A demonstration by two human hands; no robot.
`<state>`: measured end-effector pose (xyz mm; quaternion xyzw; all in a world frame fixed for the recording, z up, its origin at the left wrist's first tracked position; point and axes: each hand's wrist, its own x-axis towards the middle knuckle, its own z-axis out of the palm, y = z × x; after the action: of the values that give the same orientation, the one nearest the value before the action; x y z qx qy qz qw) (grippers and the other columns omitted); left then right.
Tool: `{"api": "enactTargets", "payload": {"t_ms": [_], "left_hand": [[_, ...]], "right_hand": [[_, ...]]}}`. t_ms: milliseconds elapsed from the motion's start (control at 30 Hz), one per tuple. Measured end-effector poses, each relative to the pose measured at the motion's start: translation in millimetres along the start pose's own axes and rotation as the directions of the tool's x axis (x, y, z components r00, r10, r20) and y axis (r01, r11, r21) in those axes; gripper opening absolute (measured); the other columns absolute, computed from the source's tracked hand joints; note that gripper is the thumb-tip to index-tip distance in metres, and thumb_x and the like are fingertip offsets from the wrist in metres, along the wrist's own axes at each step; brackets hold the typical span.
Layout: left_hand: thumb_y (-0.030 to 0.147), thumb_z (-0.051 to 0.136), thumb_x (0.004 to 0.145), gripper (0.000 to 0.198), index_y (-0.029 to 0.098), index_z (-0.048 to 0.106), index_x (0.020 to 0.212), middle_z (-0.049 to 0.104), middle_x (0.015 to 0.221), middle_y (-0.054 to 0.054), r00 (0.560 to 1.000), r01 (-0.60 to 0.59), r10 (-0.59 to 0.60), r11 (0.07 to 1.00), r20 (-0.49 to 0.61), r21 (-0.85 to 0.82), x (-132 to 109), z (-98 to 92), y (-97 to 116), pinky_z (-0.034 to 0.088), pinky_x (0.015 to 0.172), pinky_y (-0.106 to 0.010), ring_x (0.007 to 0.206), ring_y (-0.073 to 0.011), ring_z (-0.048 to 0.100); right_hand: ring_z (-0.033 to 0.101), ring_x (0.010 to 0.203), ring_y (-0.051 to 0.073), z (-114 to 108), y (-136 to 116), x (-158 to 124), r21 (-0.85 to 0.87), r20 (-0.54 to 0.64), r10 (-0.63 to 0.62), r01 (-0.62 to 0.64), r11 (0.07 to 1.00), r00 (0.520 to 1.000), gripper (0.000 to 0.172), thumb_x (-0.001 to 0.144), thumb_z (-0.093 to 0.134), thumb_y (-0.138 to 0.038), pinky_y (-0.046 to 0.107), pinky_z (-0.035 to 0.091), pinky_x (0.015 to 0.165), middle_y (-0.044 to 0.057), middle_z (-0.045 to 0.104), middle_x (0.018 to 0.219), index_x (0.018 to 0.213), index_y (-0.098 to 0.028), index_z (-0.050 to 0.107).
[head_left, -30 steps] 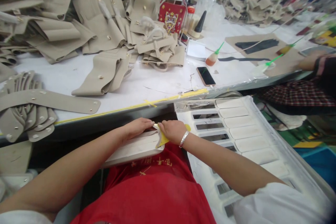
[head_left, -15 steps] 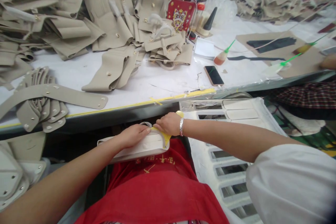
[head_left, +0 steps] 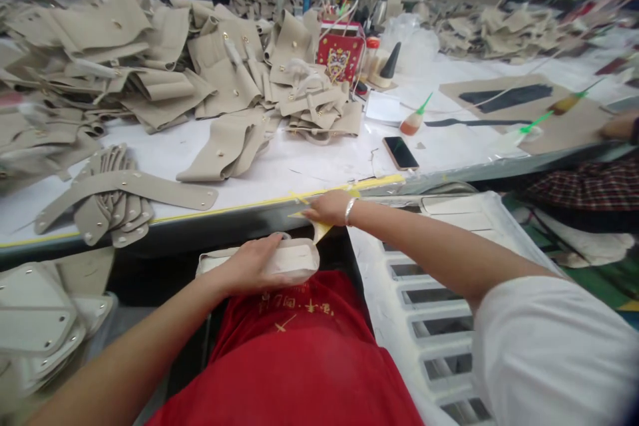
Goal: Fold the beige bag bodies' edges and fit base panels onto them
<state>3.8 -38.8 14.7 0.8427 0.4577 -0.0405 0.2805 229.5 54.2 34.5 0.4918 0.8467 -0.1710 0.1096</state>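
Note:
A cream-white, box-shaped bag piece [head_left: 294, 259] with a rounded end lies across my lap, against the red apron [head_left: 299, 359]. My left hand [head_left: 254, 263] is closed over its top and near side, and a small loop shows behind the fingers. Just beyond its right end, close to the table's front edge, my right hand [head_left: 329, 208] pinches a thin, pointed yellow piece [head_left: 322, 231]. The yellow piece hangs apart from the bag piece; whether it is cloth, film or paper I cannot tell.
Beige bag parts [head_left: 229, 80] lie heaped on the white table [head_left: 299, 180], with studded straps [head_left: 114, 206] at left. A phone [head_left: 401, 153] and glue bottle [head_left: 414, 118] sit farther right. Beside my right arm stands a white slatted rack [head_left: 434, 309]. A co-worker's hand [head_left: 619, 126] shows far right.
My right hand has lifted the yellow piece off the bag piece and moved it up towards the table edge. My left hand has turned further over the bag piece. The view has tilted up.

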Motion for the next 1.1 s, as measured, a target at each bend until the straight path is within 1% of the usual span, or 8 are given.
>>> {"api": "enactTargets", "payload": {"t_ms": [67,167,300,367,567,733,967,1100], "left_hand": [[0.067,0.059,0.059,0.1,0.015,0.027,0.138,0.03,0.144,-0.016,0.997,-0.07,0.071,0.996,-0.009,0.048,10,9.9,11,0.023,0.105,-0.041,0.13,-0.032,0.03],[0.065,0.064,0.055,0.104,0.013,0.028,0.137,0.03,0.143,-0.019,0.993,-0.103,0.109,0.989,-0.052,0.104,28,26.7,26,0.023,0.104,-0.044,0.128,-0.0344,0.031],[0.057,0.063,0.061,0.091,0.012,0.031,0.134,0.042,0.134,-0.018,0.986,-0.086,0.106,0.985,-0.126,0.148,39,38.9,33,0.027,0.099,-0.041,0.121,-0.0324,0.04],[0.054,0.06,0.065,0.082,0.012,0.035,0.131,0.047,0.129,-0.017,0.981,-0.077,0.104,0.983,-0.165,0.164,38,39.8,33,0.029,0.097,-0.041,0.117,-0.0311,0.043],[0.05,0.062,0.064,0.074,0.015,0.04,0.126,0.05,0.125,-0.014,0.971,-0.063,0.093,0.988,-0.219,0.14,31,38.1,32,0.031,0.096,-0.039,0.112,-0.0292,0.046],[0.05,0.06,0.068,0.071,0.011,0.041,0.125,0.051,0.124,-0.016,0.948,-0.09,0.132,0.984,-0.29,0.154,30,43.9,25,0.031,0.097,-0.039,0.111,-0.0295,0.047],[0.042,0.059,0.07,0.07,0.006,0.038,0.126,0.05,0.123,-0.02,0.929,-0.161,0.226,0.96,-0.292,0.229,30,47.2,18,0.034,0.096,-0.042,0.11,-0.0308,0.046],[0.036,0.061,0.068,0.083,0.006,0.023,0.136,0.046,0.127,-0.02,0.932,-0.215,0.272,0.948,-0.242,0.237,27,43.1,15,0.033,0.097,-0.042,0.114,-0.0312,0.044]], "right_hand": [[0.06,0.088,0.025,0,20,-26,0.048,0.058,0.102,-0.104,0.993,0.993,0.051,0.083,0.038,-0.06,0.035,0.042,0.077,0.012,0.066,0.084,0.075,-0.016,0.062],[0.061,0.071,0.019,14,34,-67,0.315,0.264,0.084,-0.169,0.934,0.961,0.043,0.073,0.055,-0.059,0.03,0.046,0.067,0.008,0.065,0.075,0.075,-0.016,0.058],[0.059,0.052,0.012,44,23,-97,0.739,0.489,-0.131,-0.33,0.587,0.862,0.037,0.07,0.065,-0.048,0.024,0.048,0.05,0.001,0.063,0.073,0.084,-0.018,0.048],[0.06,0.05,0.011,56,15,-97,0.802,0.504,-0.208,-0.365,0.473,0.838,0.037,0.071,0.064,-0.046,0.024,0.049,0.048,0.0,0.062,0.074,0.086,-0.018,0.045],[0.058,0.044,0.009,68,3,-83,0.832,0.485,-0.258,-0.35,0.429,0.836,0.036,0.075,0.062,-0.042,0.023,0.05,0.046,-0.001,0.062,0.074,0.096,-0.019,0.043],[0.058,0.044,0.008,73,-2,-85,0.891,0.443,-0.342,-0.367,0.266,0.828,0.029,0.079,0.058,-0.042,0.022,0.051,0.05,-0.001,0.064,0.066,0.09,-0.018,0.047],[0.052,0.037,0.006,83,-8,-82,0.893,0.451,-0.32,-0.413,0.182,0.833,0.033,0.077,0.059,-0.046,0.017,0.048,0.042,-0.003,0.061,0.057,0.082,-0.015,0.052],[0.051,0.036,0.008,92,-16,-84,0.897,0.441,-0.266,-0.435,0.084,0.857,0.036,0.075,0.06,-0.049,0.018,0.045,0.037,-0.003,0.06,0.054,0.083,-0.015,0.053]]}}
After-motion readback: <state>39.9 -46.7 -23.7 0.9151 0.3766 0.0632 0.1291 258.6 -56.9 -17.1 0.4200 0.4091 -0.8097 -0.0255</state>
